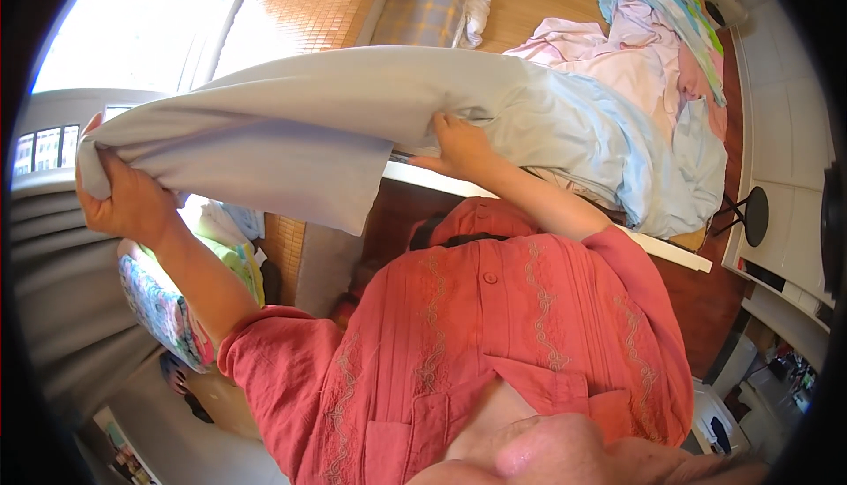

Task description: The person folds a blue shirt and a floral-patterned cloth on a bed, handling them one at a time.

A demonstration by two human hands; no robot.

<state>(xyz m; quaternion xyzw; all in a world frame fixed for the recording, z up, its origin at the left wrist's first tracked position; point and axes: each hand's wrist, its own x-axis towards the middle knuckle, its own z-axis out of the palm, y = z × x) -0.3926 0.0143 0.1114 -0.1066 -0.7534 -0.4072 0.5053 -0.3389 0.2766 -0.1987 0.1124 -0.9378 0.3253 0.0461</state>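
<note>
A long pale blue-grey cloth (335, 88), like a bed sheet, is stretched sideways in front of me. My left hand (128, 194) is closed round its left end, raised near the window. Further right, my right hand (463, 148) grips the cloth where it gathers into small creases; the thumb points left and some fingertips are hidden in the folds. Between the two hands the fabric is fairly taut, and a loose flap hangs below. Beyond my right hand the rest lies crumpled in light blue folds on the bed's near edge.
Pink clothing (635, 61) and a bright blue-green patterned cloth (657, 4) lie heaped on the bed (565, 0). A checked pillow (423, 4) is at the back. Folded textiles (163, 300) are stacked below my left arm. A dark round stool (754, 216) stands at right.
</note>
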